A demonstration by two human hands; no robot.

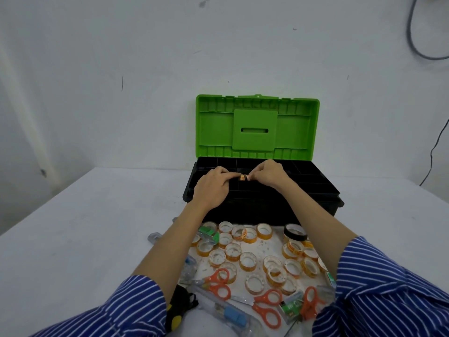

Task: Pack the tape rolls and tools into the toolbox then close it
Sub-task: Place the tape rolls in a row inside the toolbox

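A black toolbox (315, 203) stands open on the white table, its green lid (257, 127) upright against the wall. Over its black compartment tray, my left hand (213, 186) and my right hand (267, 173) meet, fingers pinching small orange-printed tape rolls (245, 177) between them. In front of the box lie several clear tape rolls (247, 261) with orange cores, a black tape roll (295, 232), orange-handled scissors (218, 283), and a black-and-yellow tool (178, 307).
More orange scissors (267, 310) and plastic-wrapped items with a blue part (233, 314) lie near the table's front edge. A clear tape dispenser (154, 237) sits left of the pile. Cables (432, 152) hang on the wall at right.
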